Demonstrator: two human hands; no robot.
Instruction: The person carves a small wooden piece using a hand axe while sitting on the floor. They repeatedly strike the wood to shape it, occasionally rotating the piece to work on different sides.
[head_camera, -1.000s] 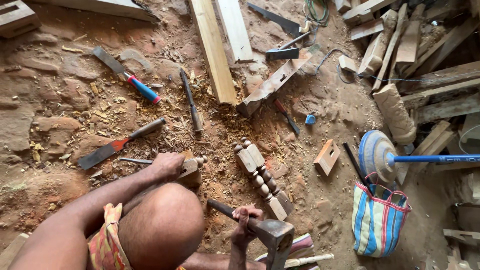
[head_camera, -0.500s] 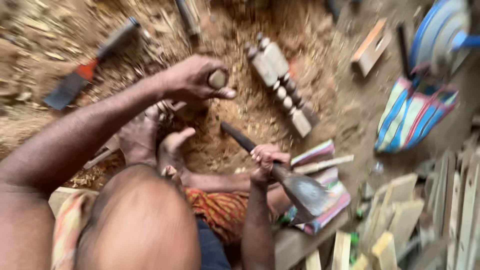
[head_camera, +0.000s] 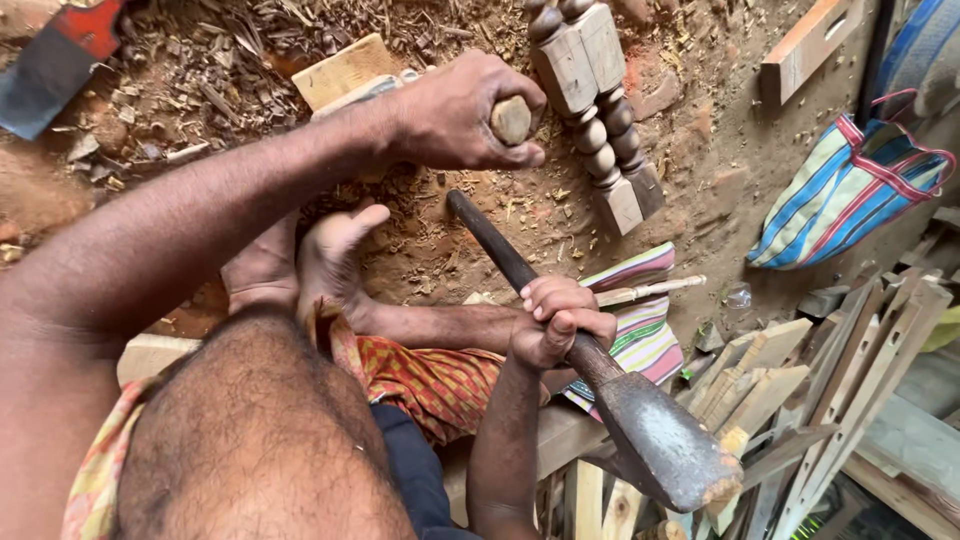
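Adze (head_camera: 655, 440), lower right of frame: blade down, dark handle slanting toward centre, right hand (head_camera: 555, 322) closed around it. Round wooden piece (head_camera: 511, 120), upper centre: mostly hidden inside closed left hand (head_camera: 462, 112). Turned legs (head_camera: 600, 110) lay just beside, tops cut off.

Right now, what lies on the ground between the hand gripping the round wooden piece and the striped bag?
In the head view, two turned wooden posts lie between the left hand and the striped bag, on chip-strewn dirt.
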